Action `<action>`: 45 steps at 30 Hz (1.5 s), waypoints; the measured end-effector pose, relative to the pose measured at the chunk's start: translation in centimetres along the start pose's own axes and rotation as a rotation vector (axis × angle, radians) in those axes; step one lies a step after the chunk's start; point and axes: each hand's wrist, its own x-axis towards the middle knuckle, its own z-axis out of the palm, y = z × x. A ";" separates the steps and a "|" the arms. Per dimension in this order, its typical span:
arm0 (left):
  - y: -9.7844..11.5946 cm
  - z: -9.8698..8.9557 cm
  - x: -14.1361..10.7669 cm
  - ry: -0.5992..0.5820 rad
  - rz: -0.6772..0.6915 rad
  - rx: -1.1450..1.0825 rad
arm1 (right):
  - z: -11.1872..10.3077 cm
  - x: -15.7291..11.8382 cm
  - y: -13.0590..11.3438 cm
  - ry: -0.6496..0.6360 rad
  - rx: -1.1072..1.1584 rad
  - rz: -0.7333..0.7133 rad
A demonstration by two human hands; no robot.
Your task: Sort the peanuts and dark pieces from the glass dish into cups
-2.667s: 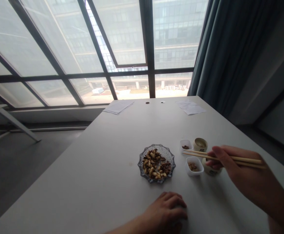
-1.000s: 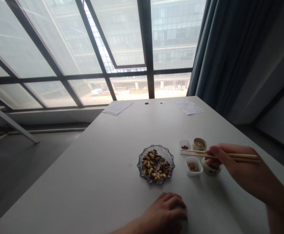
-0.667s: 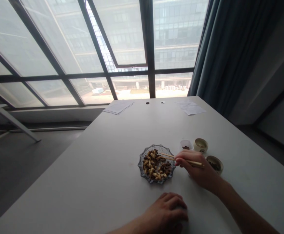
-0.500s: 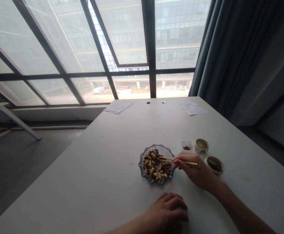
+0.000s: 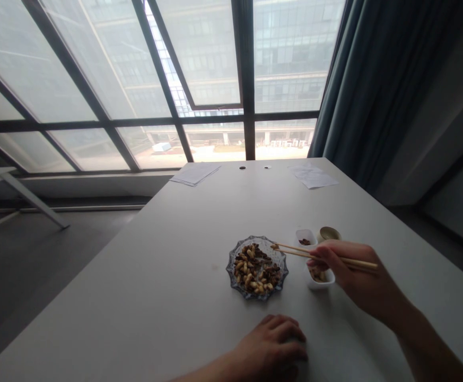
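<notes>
Between the tips of my pair of slim, light wooden chopsticks (image 5: 359, 262) sits a small pale-brown piece (image 5: 274, 246), over the far right part of a round, clear glass dish with a scalloped rim (image 5: 234, 285). My right hand (image 5: 356, 278) is clamped around the chopsticks, well back from their tips, which point left. In the dish, plump tan nut-like pieces (image 5: 249, 269) lie heaped mostly along the left and near sides, with slender dark-brown pieces (image 5: 273, 273) among them and to the right.

Just right of the dish stand two small, square, white plastic cups: the far cup (image 5: 306, 234) has a few dark bits at its bottom; the near cup (image 5: 321, 285), partly under my right hand, holds brown pieces. A round, cream ceramic pot (image 5: 330, 233) stands beside the far cup, partly covered by my hand.

My left hand (image 5: 273, 339) rests on the smooth white table (image 5: 175, 239), apart from my right and nearer me than the dish. Its fingers are curled; I cannot tell whether anything is under them. At the table's far end lie white paper sheets (image 5: 195, 174) on the left and crumpled white paper (image 5: 314, 176) on the right, before a dark-framed window (image 5: 215, 53).
</notes>
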 end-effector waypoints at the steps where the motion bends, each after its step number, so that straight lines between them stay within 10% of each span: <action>1: 0.0 0.0 0.0 -0.001 -0.003 0.001 | -1.2 -0.4 -0.6 0.051 -0.011 0.022; 8: 0.1 -0.1 0.0 0.016 -0.004 0.011 | -7.0 -2.7 -1.5 0.341 -0.191 0.191; 14: 0.0 0.1 -0.1 0.074 0.006 -0.010 | -7.4 -2.2 -1.1 0.054 -0.146 0.183; 21: -0.1 0.3 -0.2 0.056 0.004 -0.007 | -2.9 -1.0 -0.8 0.080 0.132 0.240; 29: -0.3 0.5 -0.2 0.022 -0.001 0.021 | 5.4 1.5 4.0 -0.172 0.119 -0.073; 45: -0.2 0.4 -0.1 0.062 0.022 0.001 | 7.2 1.6 6.9 -0.156 0.192 0.013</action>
